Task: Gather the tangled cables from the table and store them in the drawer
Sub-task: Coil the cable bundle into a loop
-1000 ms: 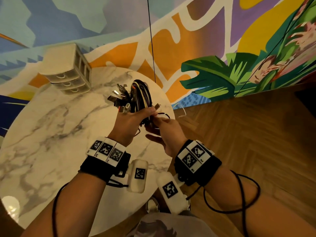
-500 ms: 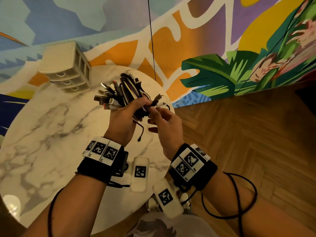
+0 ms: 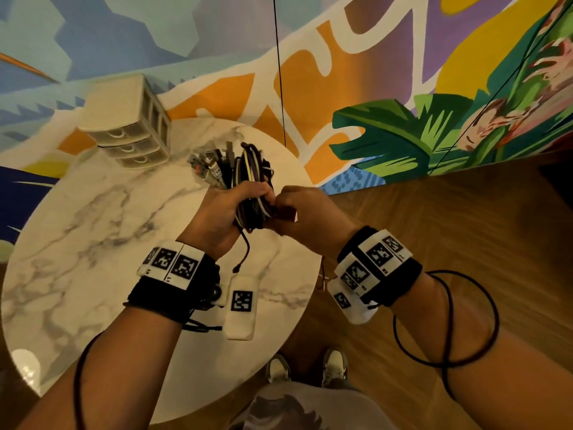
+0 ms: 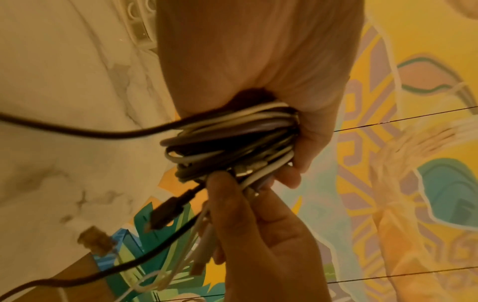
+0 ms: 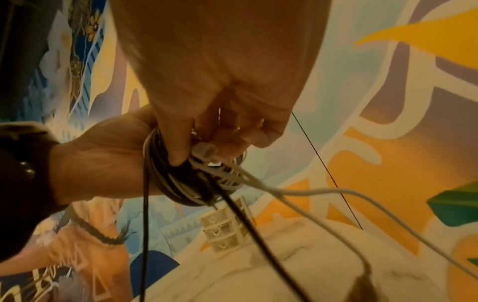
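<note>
A coiled bundle of black, white and purple cables (image 3: pixel 248 178) is held upright above the round marble table (image 3: pixel 93 243). My left hand (image 3: pixel 229 209) grips the bundle (image 4: pixel 232 141) around its middle. My right hand (image 3: pixel 297 209) pinches loose cable ends (image 5: pixel 207 152) at the bundle's right side. Several plug ends (image 3: pixel 210 166) stick up at the top left. One black cable end (image 3: pixel 238 268) dangles below my left wrist. The small white three-drawer unit (image 3: pixel 130 125) stands at the table's far left edge, all drawers closed.
A painted mural wall (image 3: pixel 372 88) rises right behind the table. Wooden floor (image 3: pixel 449 212) lies to the right. My shoes (image 3: pixel 335 364) show below the table's near edge. A thin black line (image 3: pixel 279 72) runs down the wall.
The bundle has tilted more upright with the plug ends now pointing up. My right hand has closed in against the bundle's side, fingers curled around loose ends.
</note>
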The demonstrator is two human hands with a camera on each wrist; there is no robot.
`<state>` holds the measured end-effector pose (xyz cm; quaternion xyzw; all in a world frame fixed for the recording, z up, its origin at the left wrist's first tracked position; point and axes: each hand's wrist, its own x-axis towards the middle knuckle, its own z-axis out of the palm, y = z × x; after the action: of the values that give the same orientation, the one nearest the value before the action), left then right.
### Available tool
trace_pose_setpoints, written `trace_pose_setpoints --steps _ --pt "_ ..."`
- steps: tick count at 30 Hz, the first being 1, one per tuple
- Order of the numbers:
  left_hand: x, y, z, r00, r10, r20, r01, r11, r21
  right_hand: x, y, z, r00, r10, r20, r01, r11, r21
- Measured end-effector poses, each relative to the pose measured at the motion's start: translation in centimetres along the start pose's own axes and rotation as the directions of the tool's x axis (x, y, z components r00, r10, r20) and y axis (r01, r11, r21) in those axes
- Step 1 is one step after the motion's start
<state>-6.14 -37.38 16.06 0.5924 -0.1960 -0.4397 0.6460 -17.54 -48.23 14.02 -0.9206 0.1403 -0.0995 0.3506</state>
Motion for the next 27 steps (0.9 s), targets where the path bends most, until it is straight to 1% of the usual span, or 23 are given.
trace_pose_setpoints --steps 2,3,5,6,8,9,11,13,15,17,19,23,27 --pt "-0.1 -0.4 -0.2 0.999 -0.029 0.013 0.028 0.998 0.063 0.0 0.2 -0.1 0.998 -0.022 0.063 0.026 0.997 -0.072" --pt "-0.1 -0.5 -0.3 0.999 -0.051 0.019 0.05 0.997 0.061 0.0 0.3 -0.1 0.997 -0.049 0.056 0.055 0.993 -0.108" --pt "-0.1 -0.6 -0.5 0.995 -0.093 0.044 0.092 0.995 0.021 -0.2 0.5 -0.1 0.986 -0.159 -0.043 0.147 0.967 -0.207" --pt "-0.1 -0.6 -0.4 0.992 -0.115 0.06 0.115 0.993 -0.003 -0.3 0.8 -0.1 0.971 -0.218 -0.101 0.185 0.946 -0.268" --pt "0.0 -0.6 -0.3 0.987 -0.138 0.083 0.142 0.988 -0.054 -0.5 1.4 0.1 0.942 -0.278 -0.188 0.201 0.916 -0.346" --pt "-0.1 -0.5 -0.2 0.987 -0.135 0.086 0.141 0.987 -0.077 -0.6 1.6 0.3 0.932 -0.288 -0.221 0.198 0.914 -0.355" --pt "-0.3 -0.6 0.1 0.989 -0.126 0.082 0.135 0.983 -0.122 -0.7 2.0 1.0 0.92 -0.273 -0.281 0.183 0.934 -0.306" --pt "-0.6 -0.7 0.3 0.992 -0.097 0.076 0.108 0.983 -0.152 -0.8 2.0 1.6 0.908 -0.237 -0.346 0.166 0.961 -0.221" --pt "-0.7 -0.9 0.3 0.997 -0.06 0.044 0.067 0.985 -0.158 -0.8 1.7 2.5 0.897 -0.199 -0.394 0.165 0.979 -0.118" --pt "-0.7 -0.9 0.3 1.0 -0.024 0.018 0.027 0.987 -0.159 -0.8 1.4 3.0 0.892 -0.158 -0.423 0.17 0.985 -0.009" --pt "-0.7 -0.8 0.2 1.0 0.002 0.021 0.002 0.986 -0.167 -0.9 1.2 3.3 0.899 -0.125 -0.42 0.176 0.981 0.084" --pt "-0.8 -0.4 -0.3 0.999 0.012 0.04 -0.003 0.977 -0.214 -1.2 1.0 3.7 0.92 -0.124 -0.371 0.188 0.972 0.143" --pt "-0.9 -0.3 -0.3 0.998 -0.004 0.06 0.02 0.965 -0.26 -0.5 1.3 3.9 0.885 -0.146 -0.443 0.222 0.967 0.124"
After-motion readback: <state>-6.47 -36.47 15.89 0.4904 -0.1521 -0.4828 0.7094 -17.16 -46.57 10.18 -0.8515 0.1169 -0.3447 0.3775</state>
